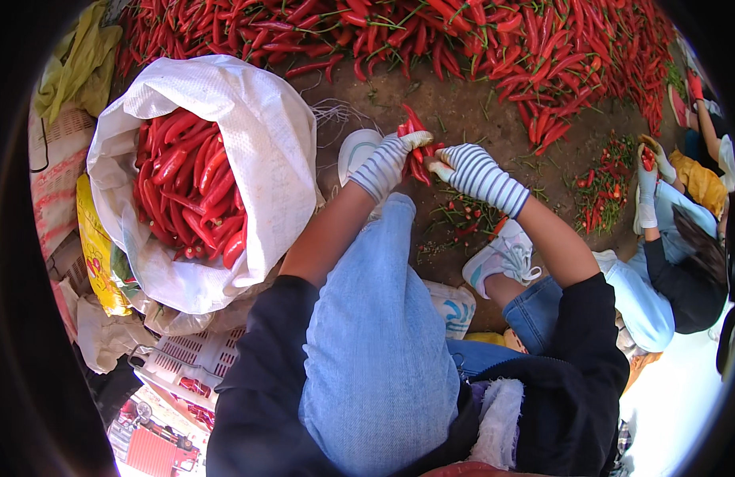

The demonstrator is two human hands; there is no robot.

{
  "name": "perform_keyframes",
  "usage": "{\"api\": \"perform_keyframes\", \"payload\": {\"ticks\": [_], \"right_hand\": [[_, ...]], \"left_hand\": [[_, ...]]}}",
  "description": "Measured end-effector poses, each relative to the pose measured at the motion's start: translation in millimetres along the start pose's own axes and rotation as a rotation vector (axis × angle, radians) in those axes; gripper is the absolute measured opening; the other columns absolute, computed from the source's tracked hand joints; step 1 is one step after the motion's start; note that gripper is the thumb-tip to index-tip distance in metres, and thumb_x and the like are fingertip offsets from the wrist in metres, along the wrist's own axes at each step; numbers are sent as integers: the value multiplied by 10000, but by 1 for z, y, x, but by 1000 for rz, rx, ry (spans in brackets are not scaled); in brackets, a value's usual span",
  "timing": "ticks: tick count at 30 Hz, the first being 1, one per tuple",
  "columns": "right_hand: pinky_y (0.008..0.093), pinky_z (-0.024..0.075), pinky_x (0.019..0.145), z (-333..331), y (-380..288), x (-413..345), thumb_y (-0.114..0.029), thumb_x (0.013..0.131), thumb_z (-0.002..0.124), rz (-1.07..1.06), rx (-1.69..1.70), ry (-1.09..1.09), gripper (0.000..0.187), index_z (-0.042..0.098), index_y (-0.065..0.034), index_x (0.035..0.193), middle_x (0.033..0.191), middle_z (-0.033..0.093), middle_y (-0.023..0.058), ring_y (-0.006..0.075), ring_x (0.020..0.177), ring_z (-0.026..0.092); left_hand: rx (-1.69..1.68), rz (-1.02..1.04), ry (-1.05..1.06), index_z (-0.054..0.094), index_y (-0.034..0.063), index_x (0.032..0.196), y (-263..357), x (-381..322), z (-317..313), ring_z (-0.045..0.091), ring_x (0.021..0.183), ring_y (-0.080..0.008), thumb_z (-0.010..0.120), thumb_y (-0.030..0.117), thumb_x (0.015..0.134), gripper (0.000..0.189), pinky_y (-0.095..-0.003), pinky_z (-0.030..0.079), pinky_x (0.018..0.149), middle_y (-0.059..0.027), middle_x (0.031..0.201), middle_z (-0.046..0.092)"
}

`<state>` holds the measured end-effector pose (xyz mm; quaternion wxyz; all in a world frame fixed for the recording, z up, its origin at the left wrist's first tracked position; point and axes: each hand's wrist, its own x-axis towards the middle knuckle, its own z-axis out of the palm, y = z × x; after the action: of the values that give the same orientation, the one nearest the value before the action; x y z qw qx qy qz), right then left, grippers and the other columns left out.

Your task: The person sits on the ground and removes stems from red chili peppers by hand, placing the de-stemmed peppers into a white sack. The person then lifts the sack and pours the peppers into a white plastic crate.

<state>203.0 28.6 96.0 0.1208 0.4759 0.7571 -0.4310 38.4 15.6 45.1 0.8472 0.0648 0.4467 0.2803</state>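
Both my hands wear white gloves with dark stripes and meet above my shoes. My left hand [391, 161] is closed around a small bunch of red chili peppers [416, 156], whose ends stick out above and below the fingers. Close against the bunch's right side is my right hand [475, 174], thumb and fingertips together; whether a pepper or stem is between them is hidden. A white woven sack [272, 137] with its rim rolled open stands to the left, holding many red peppers. Below my right hand, cut-off green stems and pepper bits [463, 217] lie on the ground.
A large heap of red chili peppers [403, 30] spreads across the far side. At the right sits another person [678, 268] with gloved hands, beside a smaller pile of stems and pepper bits [603, 191]. Plastic crates [194, 358] and a yellow bag [96, 250] are at the left.
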Motion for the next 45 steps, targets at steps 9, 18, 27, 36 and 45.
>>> {"api": "perform_keyframes", "payload": {"ticks": [9, 18, 27, 36, 45], "right_hand": [[403, 474, 728, -23, 63, -7, -544, 704, 572, 469, 69, -106, 590, 650, 28, 825, 794, 614, 252, 345, 796, 615], [279, 434, 511, -22, 132, 62, -335, 685, 716, 857, 1231, 974, 597, 513, -12, 1143, 844, 606, 77, 157, 595, 545], [284, 355, 410, -27, 150, 70, -176, 666, 739, 712, 1704, 1347, 731, 349, -60, 1274, 701, 577, 85, 144, 465, 494], [255, 459, 484, 42, 48, 7, -178, 773, 609, 379, 702, 534, 310, 576, 32, 999, 772, 625, 97, 152, 611, 590], [229, 482, 520, -1, 33, 3, -232, 856, 543, 251, 1163, 508, 306, 562, -20, 1076, 907, 616, 55, 87, 661, 577]], "left_hand": [[-415, 33, -32, 567, 52, 871, 3, 13, -7, 617, 832, -251, 667, 169, 766, 186, -413, 514, 726, -80, 836, 615], [-732, 98, -113, 545, 55, 933, 1, 15, -19, 519, 1086, -296, 646, 131, 783, 196, -515, 466, 813, -138, 1072, 561], [-565, 75, -173, 550, 71, 893, 2, 8, -2, 565, 1024, -282, 680, 183, 759, 218, -459, 511, 773, -88, 930, 596], [-305, -88, -271, 555, 37, 954, 4, 12, -7, 621, 832, -295, 672, 230, 750, 305, -439, 515, 752, -133, 901, 620], [-271, 45, -238, 560, 63, 947, 4, 0, -5, 607, 853, -265, 678, 245, 748, 294, -404, 494, 787, -126, 932, 622]]}}
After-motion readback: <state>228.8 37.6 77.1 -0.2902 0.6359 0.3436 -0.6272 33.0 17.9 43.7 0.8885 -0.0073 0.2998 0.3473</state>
